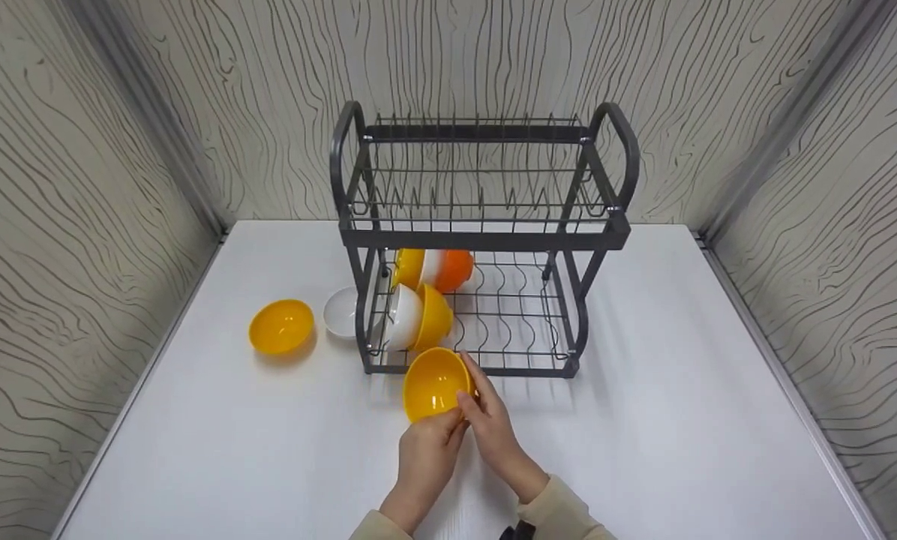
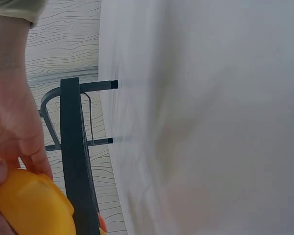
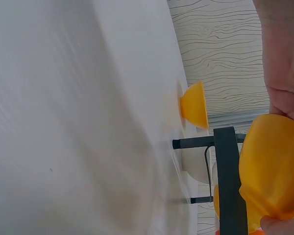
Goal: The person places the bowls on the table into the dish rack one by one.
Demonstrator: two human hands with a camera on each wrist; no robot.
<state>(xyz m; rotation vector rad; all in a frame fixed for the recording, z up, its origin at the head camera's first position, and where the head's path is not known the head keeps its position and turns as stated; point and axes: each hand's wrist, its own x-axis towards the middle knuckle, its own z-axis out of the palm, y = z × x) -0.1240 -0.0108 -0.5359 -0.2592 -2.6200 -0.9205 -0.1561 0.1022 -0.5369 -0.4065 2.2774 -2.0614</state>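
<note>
Both hands hold a yellow bowl (image 1: 435, 384) tilted on its side, its inside facing the head camera, just in front of the dish rack (image 1: 486, 241). My left hand (image 1: 427, 456) pinches the bowl's near edge. At its right side, my right hand (image 1: 496, 431) grips it with the thumb at the rim and fingers behind. The left wrist view shows the bowl's rounded outside (image 2: 34, 205) beside the left fingers. Right behind it, a white bowl (image 1: 403, 316) and another yellow bowl (image 1: 435, 319) stand on edge in the lower tier.
Deeper in the lower tier stand a yellow bowl (image 1: 409, 268), a white bowl (image 1: 431, 268) and an orange bowl (image 1: 457, 270). Left of the rack, a yellow bowl (image 1: 282, 327) and a white bowl (image 1: 340, 313) sit on the white table (image 1: 253, 450). Wood-patterned walls enclose the table.
</note>
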